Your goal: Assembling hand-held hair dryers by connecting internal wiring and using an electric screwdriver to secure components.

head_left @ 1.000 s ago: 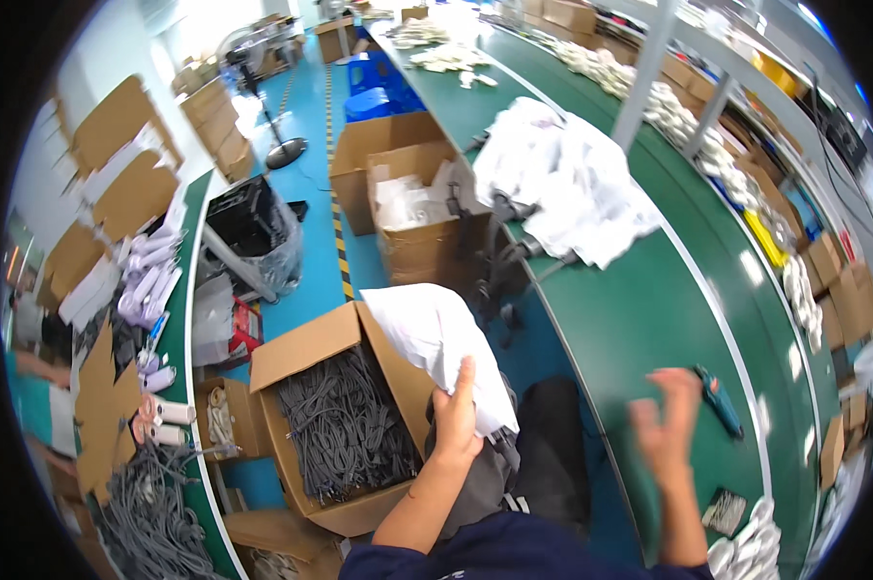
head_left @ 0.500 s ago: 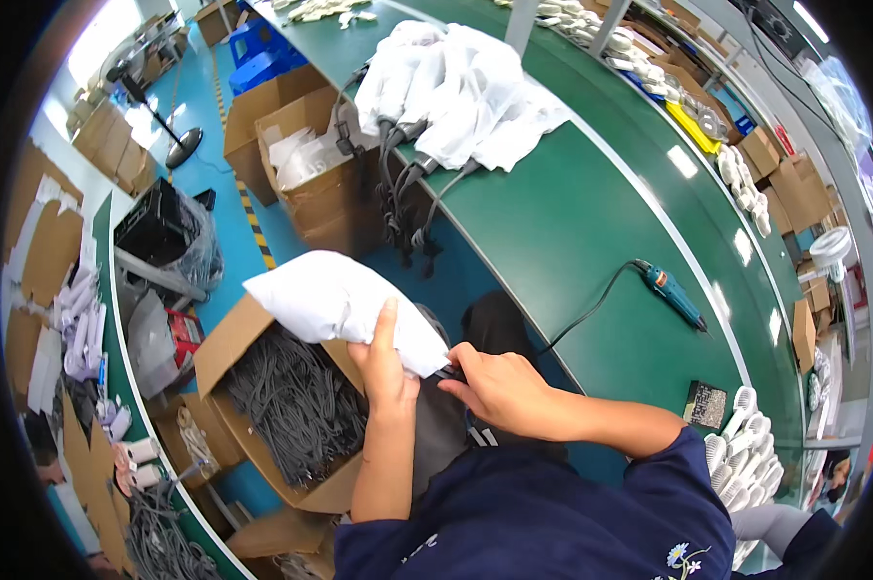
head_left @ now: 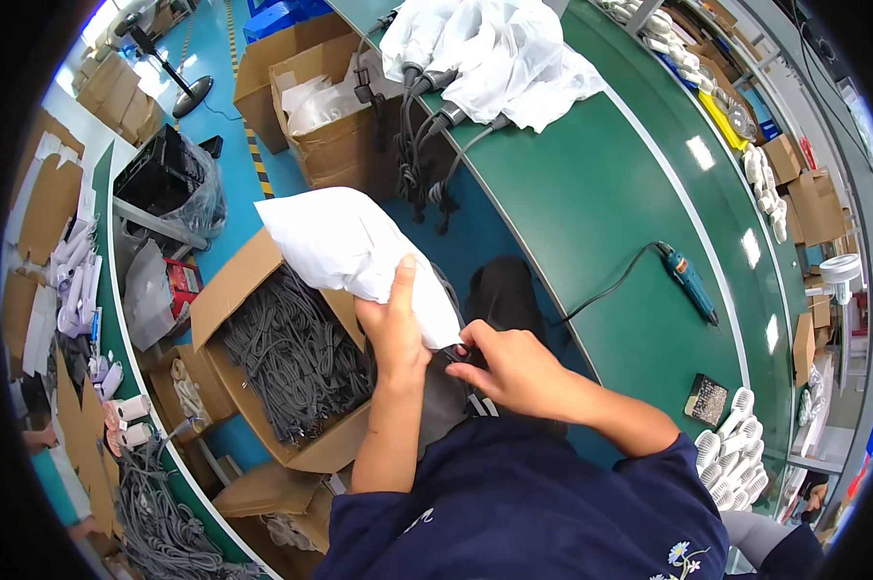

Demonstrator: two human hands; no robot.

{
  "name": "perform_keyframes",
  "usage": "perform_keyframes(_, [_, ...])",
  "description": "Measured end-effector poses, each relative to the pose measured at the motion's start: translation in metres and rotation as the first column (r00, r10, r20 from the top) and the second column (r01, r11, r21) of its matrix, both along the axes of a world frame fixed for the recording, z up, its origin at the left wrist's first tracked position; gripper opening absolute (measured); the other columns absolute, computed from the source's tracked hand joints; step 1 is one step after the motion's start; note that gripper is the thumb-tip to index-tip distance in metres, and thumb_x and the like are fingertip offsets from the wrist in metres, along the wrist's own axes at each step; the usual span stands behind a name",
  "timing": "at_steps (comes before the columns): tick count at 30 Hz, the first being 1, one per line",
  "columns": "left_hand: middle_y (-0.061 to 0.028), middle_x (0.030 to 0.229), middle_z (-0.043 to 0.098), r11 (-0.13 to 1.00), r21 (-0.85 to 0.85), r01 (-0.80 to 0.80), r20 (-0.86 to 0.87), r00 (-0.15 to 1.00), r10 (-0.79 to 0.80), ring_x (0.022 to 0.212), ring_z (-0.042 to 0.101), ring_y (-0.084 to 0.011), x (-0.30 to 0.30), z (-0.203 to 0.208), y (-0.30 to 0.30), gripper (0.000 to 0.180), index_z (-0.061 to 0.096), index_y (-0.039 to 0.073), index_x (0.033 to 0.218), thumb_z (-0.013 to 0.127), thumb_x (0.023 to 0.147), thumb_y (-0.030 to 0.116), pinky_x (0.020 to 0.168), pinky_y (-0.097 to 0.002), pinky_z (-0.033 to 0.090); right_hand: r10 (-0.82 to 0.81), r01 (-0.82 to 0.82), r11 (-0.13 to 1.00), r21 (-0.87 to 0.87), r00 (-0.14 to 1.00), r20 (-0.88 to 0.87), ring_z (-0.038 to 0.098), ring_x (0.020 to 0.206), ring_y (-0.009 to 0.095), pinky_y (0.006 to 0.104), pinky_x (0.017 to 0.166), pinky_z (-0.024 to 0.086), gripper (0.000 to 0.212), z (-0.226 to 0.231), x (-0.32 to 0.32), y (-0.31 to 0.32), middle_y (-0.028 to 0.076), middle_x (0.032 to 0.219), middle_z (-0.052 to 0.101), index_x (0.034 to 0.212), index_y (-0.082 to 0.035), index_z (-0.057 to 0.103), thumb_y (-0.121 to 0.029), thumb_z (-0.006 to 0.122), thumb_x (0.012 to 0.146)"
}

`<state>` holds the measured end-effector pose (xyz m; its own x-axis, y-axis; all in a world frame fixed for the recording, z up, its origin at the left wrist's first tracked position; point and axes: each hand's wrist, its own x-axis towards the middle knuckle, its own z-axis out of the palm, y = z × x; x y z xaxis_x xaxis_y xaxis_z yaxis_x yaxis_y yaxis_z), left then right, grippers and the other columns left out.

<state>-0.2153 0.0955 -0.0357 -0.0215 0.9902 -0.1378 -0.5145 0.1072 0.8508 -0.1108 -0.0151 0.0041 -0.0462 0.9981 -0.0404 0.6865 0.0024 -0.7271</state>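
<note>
A stuffed white bag (head_left: 345, 237) is held up in front of me, its contents hidden. My left hand (head_left: 398, 333) wraps round its lower part, thumb laid along the bag. At the bag's narrow end, my right hand (head_left: 504, 362) pinches a dark piece that sticks out, seemingly a cord end; most of it is covered by the fingers. Several similar white bags (head_left: 494, 58) lie heaped on the green table, with dark plugs and cords (head_left: 422, 145) hanging over its edge.
Below left stands a carton of grey cords (head_left: 291, 358). A teal electric screwdriver (head_left: 688, 285) lies on the green table (head_left: 601, 193), its cord trailing over the edge. Beyond it are a small box of screws (head_left: 705, 398) and white brush heads (head_left: 736, 454). Another open carton (head_left: 330, 145) stands farther back.
The view has shifted, so the table and bags sit a little higher and farther right. Both hands keep their hold, and the bag is raised slightly.
</note>
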Motion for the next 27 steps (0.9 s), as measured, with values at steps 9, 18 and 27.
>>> perform_keyframes(9, [-0.0073,0.109,0.061,0.993,-0.082,0.086,0.067,0.995,-0.08,0.094,0.061,-0.016,-0.009,0.002,0.0,0.036,0.052,-0.002,0.119,0.065,0.087,0.006,0.082,-0.029,0.049,-0.019,0.007,0.989,-0.15,0.997,-0.078,0.066,0.075,0.039,0.0429,0.065,0.052,0.044,0.034,0.022,-0.008,0.023,0.089,0.067,0.112,-0.003,0.041,-0.018,0.07,0.083])
perform_keyframes(18, [-0.0054,0.111,0.06,0.977,-0.149,0.153,0.161,0.979,-0.129,0.099,0.059,-0.0154,-0.023,-0.003,0.001,0.039,0.051,0.002,0.123,0.065,0.087,0.009,0.084,-0.0297,0.048,-0.512,0.465,0.853,0.237,0.656,0.555,0.06,0.094,0.032,0.0405,0.081,0.048,0.037,-0.034,0.212,0.027,0.017,0.099,0.06,0.107,-0.003,0.063,-0.032,0.068,0.083])
perform_keyframes(27, [-0.0058,0.112,0.059,0.989,-0.091,0.112,0.136,0.986,-0.099,0.099,0.059,-0.0143,-0.018,0.003,-0.003,0.038,0.051,0.0,0.121,0.065,0.086,0.004,0.086,-0.0295,0.048,-0.607,0.44,0.793,0.421,0.523,0.598,0.053,0.109,0.037,0.0411,0.092,0.045,0.061,-0.041,0.202,0.023,0.021,0.118,0.054,0.125,0.001,0.052,-0.038,0.069,0.082])
